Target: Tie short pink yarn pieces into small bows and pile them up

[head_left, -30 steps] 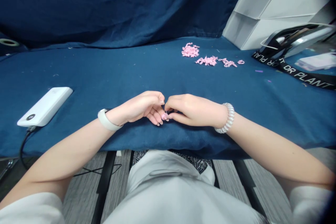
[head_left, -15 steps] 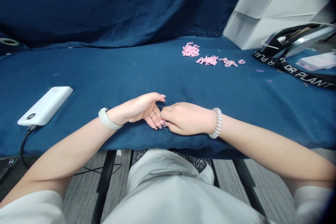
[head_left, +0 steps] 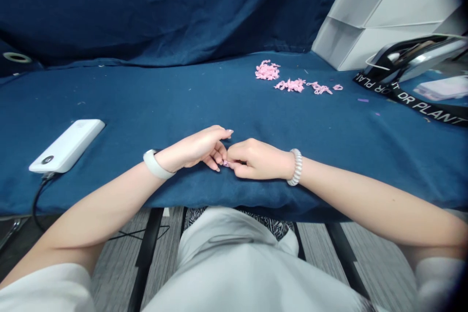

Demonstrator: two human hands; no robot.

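Observation:
Over the near part of the blue cloth, my left hand [head_left: 204, 148] is turned partly palm up. Its thumb stretches out and its fingers are loosely bent and apart, the tips meeting those of my right hand. My right hand [head_left: 258, 158], knuckles up, is closed in a pinch with thumb and index finger. A tiny pinkish spot [head_left: 226, 163] shows where the fingertips meet; whether it is a held piece or a fingernail I cannot tell. Farther off lie a heap of small pink loops [head_left: 267, 70] and a second heap of pink loops [head_left: 290, 85].
A white power bank [head_left: 68, 146] with a black cable lies at the left. A few loose pink loops [head_left: 320, 88] trail right of the heaps. White boxes [head_left: 347, 41] and a black lettered strap [head_left: 417, 100] are at the far right, near small purple scraps [head_left: 363, 100].
Both hands have risen slightly from the table's near edge. The left fingers have curled more, and the right thumb and index finger show a wider gap behind their pinch.

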